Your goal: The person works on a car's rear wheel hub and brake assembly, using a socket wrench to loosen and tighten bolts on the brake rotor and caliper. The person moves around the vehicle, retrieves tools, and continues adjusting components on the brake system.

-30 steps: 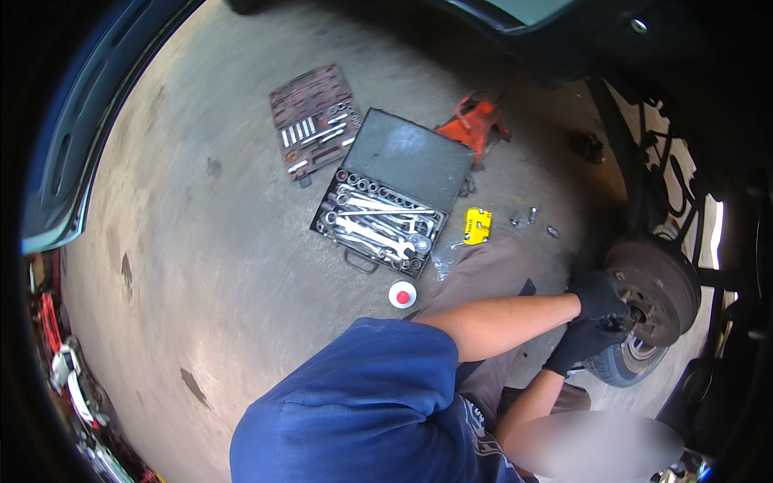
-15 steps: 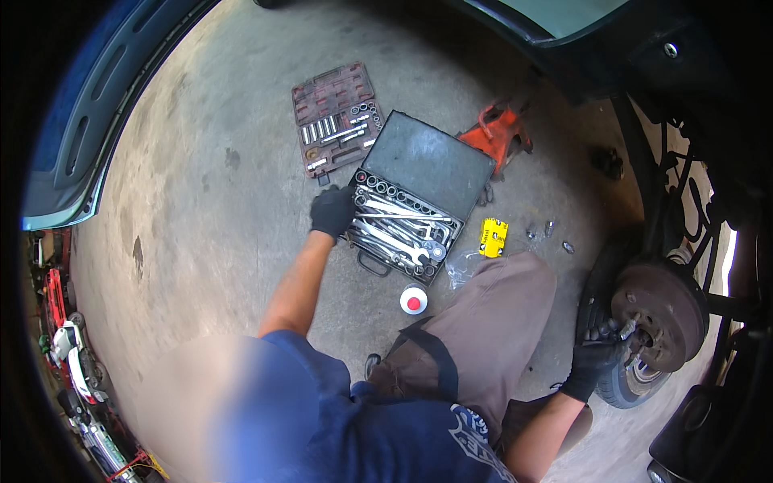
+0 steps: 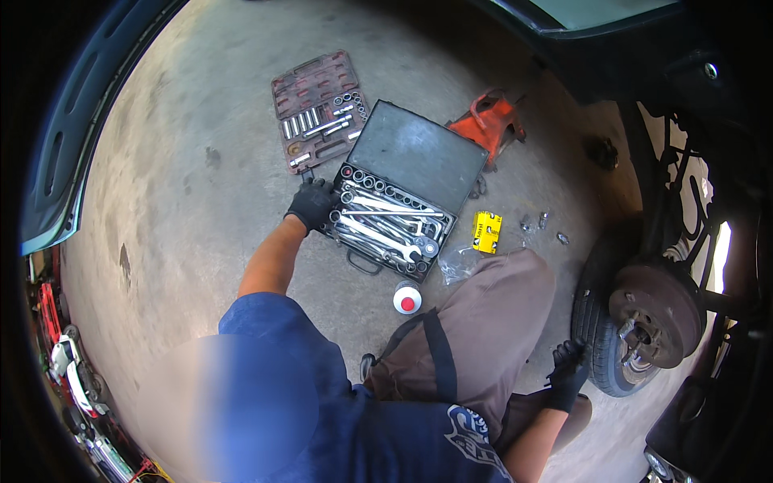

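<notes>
My left hand [image 3: 313,203], in a black glove, is at the left edge of an open metal toolbox [image 3: 420,151]. Its fingers are curled toward the rim; what they hold, if anything, is hidden. Silver wrenches [image 3: 382,229] fill the box, with a row of sockets [image 3: 378,186] along its hinge side. My right hand [image 3: 568,361], also gloved, hovers by the tyre [image 3: 592,334] with fingers loosely bent and apart, nothing visible in them. Close to it is a rusty brake drum [image 3: 656,314] with silver pieces [image 3: 627,329] at its hub.
A socket set case [image 3: 316,92] lies open beyond the toolbox, beside an orange-red jack stand [image 3: 491,125]. Near my knee are a yellow box [image 3: 485,232], a clear plastic bag [image 3: 459,264], small metal parts [image 3: 543,219] and a white bottle with a red cap [image 3: 407,299].
My right hand has drawn back from the brake drum hub toward my knee. My left hand stays beside the toolbox. The view has shifted slightly.
</notes>
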`<state>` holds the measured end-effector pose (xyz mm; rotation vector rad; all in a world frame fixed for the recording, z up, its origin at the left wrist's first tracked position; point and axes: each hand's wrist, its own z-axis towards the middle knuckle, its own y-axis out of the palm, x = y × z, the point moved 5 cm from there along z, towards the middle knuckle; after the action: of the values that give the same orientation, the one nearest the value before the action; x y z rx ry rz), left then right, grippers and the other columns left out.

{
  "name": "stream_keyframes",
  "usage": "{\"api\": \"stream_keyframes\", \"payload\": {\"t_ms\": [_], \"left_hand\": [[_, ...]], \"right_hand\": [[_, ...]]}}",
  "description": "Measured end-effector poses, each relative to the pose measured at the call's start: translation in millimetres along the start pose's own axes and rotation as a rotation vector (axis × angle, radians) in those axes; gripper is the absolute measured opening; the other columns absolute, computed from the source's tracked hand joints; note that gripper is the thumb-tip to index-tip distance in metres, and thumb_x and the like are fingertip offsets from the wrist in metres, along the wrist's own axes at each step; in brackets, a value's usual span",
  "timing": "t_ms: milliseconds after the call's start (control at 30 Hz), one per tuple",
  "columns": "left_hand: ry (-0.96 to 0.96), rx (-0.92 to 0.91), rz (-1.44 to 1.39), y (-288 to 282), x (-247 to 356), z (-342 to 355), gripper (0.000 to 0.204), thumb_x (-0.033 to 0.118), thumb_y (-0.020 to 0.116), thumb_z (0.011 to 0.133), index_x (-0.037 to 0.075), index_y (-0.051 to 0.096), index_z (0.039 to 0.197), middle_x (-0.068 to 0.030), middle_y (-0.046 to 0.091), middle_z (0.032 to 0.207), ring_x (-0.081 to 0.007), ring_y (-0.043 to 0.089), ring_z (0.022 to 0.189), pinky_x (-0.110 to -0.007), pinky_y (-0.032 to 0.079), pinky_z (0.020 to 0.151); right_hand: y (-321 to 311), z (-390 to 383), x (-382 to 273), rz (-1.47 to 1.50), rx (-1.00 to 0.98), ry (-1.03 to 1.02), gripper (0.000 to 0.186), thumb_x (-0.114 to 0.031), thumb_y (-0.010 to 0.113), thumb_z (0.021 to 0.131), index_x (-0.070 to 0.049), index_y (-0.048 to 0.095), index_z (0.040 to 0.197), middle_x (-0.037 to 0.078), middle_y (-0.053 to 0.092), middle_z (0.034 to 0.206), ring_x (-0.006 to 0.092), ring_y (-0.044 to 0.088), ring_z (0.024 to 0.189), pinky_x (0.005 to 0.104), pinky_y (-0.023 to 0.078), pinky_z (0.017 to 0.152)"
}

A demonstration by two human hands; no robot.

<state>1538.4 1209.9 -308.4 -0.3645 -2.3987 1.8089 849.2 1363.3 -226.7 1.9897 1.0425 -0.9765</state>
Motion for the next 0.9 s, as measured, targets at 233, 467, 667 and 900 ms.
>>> {"api": "stream_keyframes", "payload": {"t_ms": [233, 467, 667, 900], "left_hand": [[-0.223, 0.105, -0.423, -23.2, -15.9, -28.6, 0.03, 0.015, 0.068, 0.079, 0.01, 0.058, 0.107, -0.007, 0.064, 0.098, -0.0293, 0.067, 0.094, -0.04, 0.053, 0.081], [-0.311, -0.001, -2.098, -38.1, 132.8, -10.1, 0.027, 0.015, 0.066, 0.093, 0.01, 0.052, 0.115, -0.0028, 0.055, 0.102, -0.0179, 0.066, 0.096, -0.04, 0.063, 0.079], [0.157, 0.106, -0.337, -32.8, 235.4, 37.5, 0.026, 0.026, 0.073, 0.079, 0.01, 0.068, 0.099, -0.018, 0.068, 0.092, -0.0346, 0.069, 0.086, -0.046, 0.056, 0.072], [0.155, -0.072, -0.252, 21.1, 229.9, 65.8, 0.03, 0.024, 0.077, 0.071, 0.01, 0.068, 0.096, -0.0153, 0.066, 0.089, -0.0352, 0.069, 0.082, -0.048, 0.055, 0.07]], "right_hand": [[1.6, -11.8, -6.9, -0.339, 0.093, -0.088, 0.051, -0.049, 0.047, 0.105, -0.003, 0.056, 0.126, 0.009, 0.065, 0.096, 0.019, 0.066, 0.079, 0.0325, 0.057, 0.073], [16.6, -14.8, -11.0, -0.375, 0.129, -0.02, 0.049, -0.047, 0.048, 0.105, -0.003, 0.057, 0.124, 0.009, 0.064, 0.095, 0.0186, 0.067, 0.08, 0.0321, 0.057, 0.073], [20.5, -24.0, -23.7, -0.408, 0.095, -0.12, 0.043, -0.041, 0.048, 0.106, -0.002, 0.06, 0.12, 0.009, 0.064, 0.092, 0.0182, 0.067, 0.077, 0.0308, 0.056, 0.07], [-9.5, -42.7, -23.8, -0.27, 0.269, -0.056, 0.031, -0.032, 0.05, 0.105, -0.005, 0.062, 0.116, 0.011, 0.067, 0.092, 0.019, 0.069, 0.075, 0.0302, 0.057, 0.067]]}}
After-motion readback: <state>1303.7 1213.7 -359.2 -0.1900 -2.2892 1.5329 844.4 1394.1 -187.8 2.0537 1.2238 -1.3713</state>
